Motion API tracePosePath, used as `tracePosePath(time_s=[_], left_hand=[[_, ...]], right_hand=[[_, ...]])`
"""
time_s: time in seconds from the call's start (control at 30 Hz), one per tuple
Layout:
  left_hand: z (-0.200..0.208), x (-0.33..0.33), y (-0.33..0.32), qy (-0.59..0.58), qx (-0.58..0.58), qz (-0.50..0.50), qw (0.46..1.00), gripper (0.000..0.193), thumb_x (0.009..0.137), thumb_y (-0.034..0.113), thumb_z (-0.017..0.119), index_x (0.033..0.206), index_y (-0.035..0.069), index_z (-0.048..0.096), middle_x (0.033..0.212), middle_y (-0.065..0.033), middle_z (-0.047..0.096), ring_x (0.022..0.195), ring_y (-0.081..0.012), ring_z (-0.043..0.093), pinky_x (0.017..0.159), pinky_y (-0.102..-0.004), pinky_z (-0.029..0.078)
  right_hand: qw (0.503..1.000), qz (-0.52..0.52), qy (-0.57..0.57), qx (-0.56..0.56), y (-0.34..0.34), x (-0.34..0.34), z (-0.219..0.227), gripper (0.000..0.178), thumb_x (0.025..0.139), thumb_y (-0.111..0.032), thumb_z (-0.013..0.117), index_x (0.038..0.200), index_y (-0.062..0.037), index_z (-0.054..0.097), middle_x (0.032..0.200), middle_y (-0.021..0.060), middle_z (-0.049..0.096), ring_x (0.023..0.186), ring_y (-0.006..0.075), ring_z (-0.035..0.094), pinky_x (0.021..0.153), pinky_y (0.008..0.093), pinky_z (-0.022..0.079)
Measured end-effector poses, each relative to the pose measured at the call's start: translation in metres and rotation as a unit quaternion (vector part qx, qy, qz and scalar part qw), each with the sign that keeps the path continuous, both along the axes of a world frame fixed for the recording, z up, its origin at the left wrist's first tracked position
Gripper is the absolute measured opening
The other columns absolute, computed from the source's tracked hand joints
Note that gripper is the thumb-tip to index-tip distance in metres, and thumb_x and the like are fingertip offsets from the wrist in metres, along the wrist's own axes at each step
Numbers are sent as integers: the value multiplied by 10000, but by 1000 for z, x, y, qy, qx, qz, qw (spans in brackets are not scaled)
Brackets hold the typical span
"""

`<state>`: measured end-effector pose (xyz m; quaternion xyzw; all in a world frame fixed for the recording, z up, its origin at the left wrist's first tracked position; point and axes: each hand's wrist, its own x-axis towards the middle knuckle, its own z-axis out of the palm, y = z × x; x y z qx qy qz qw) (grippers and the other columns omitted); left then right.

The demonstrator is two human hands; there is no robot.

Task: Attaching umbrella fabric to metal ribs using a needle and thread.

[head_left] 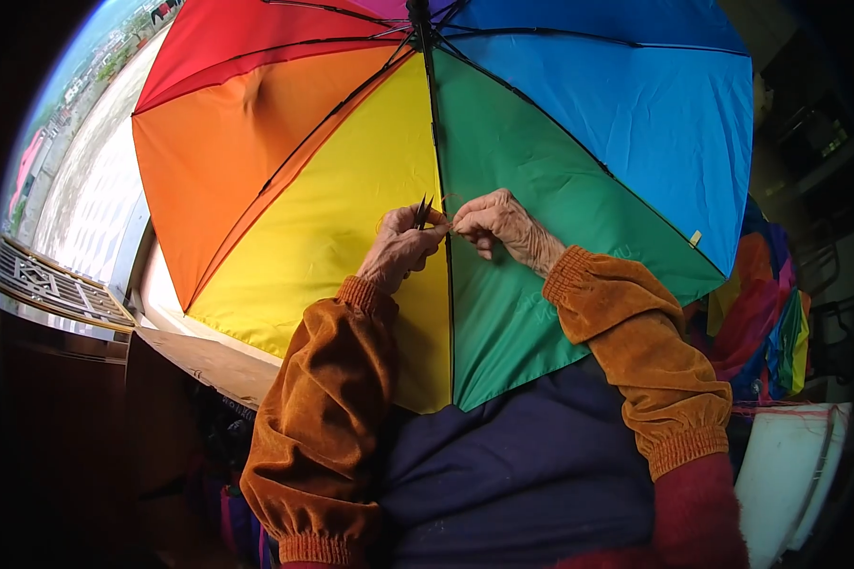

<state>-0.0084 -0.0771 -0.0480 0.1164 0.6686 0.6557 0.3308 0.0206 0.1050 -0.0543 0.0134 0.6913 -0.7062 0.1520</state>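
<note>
An open rainbow umbrella (342, 204) spreads before me with its inner side showing, and thin black ribs run out from the dark hub (419, 11). Both hands meet over the rib (450, 322) along the seam of the yellow and green panels. In my left hand (399, 251) a small pair of dark thread snips (423, 212) is tucked, blades pointing up, while its thumb and finger pinch at the rib. My right hand (508, 228) is closed, its fingertips pinched beside the left ones. A fine orange thread (454, 197) loops at the fingertips; its ends are hidden.
Dark blue cloth (522, 465) covers my lap below the umbrella's edge. A bundle of colourful fabric (764, 313) lies at the right, above a white container (792, 474) with red threads on it. A board edge (209, 365) and metal railing (62, 284) stand at the left.
</note>
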Motion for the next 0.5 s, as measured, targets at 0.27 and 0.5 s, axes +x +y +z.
tracePosePath(time_s=[0.27,0.5], left_hand=[[-6,-5,-3,-46,71,-41,996,158,776,194,589,843,76,508,541,71,333,436,-31,274,403,-199,189],[-11,-9,-3,-77,102,-19,992,133,785,158,590,809,67,495,545,66,328,444,-32,270,403,-196,197]], right_hand=[[991,-62,-24,-118,9,-1,8,140,708,-87,546,758,40,576,547,31,467,423,87,421,392,228,388],[996,-58,28,67,-1,1,11,146,734,-88,538,774,45,581,584,40,520,437,82,468,398,220,406]])
